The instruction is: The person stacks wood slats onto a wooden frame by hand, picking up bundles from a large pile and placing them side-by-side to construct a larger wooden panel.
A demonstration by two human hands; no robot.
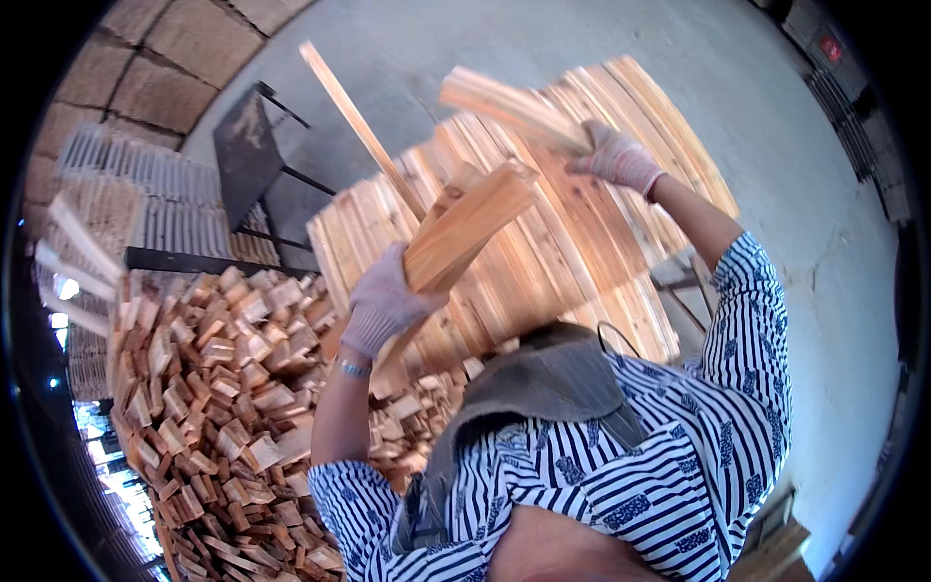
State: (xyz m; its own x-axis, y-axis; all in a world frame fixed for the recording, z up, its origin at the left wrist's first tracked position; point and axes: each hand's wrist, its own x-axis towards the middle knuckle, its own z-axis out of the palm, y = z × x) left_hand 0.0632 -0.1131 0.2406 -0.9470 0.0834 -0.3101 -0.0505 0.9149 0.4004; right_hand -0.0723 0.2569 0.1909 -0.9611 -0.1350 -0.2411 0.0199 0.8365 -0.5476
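Observation:
My gloved left hand grips a few short wooden boards, tilted up over the stack in front of me. My right hand, also gloved, is closed on the end of another wooden board, which is blurred and points to the far left. Below both hands lies a broad stack of planks, set side by side in rows. A long thin wooden strip slants beyond the left hand; its lower end is hidden behind the held boards.
A large heap of short wood offcuts fills the left side. Behind it are a dark metal frame and stacked grey slats. Bales or wrapped blocks stand at the far left. Grey concrete floor runs along the right.

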